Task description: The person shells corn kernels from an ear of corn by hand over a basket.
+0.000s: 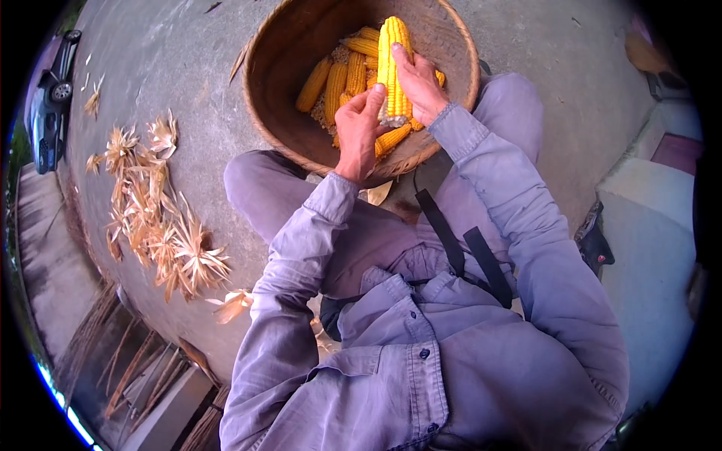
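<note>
A yellow corn cob [393, 67] is held upright over a woven basket [271, 84] between my knees. My right hand [420, 79] grips the cob's right side, its thumb lying along the kernels. From the lower left, my left hand [359, 127] has its thumb against the cob near the pale butt end, with the fingers curled and partly hidden. Inside the basket lie several more husked cobs [336, 87] over loose kernels [320, 113]. The held cob and my hands cover part of that pile.
Dry corn husks [163, 220] are heaped on the concrete floor [214, 113] to my left. Bundled sticks [135, 366] lie at the lower left, and a parked car [51, 107] stands beyond. To my right are a dark shoe-like object [595, 242] and a pale raised ledge [648, 270].
</note>
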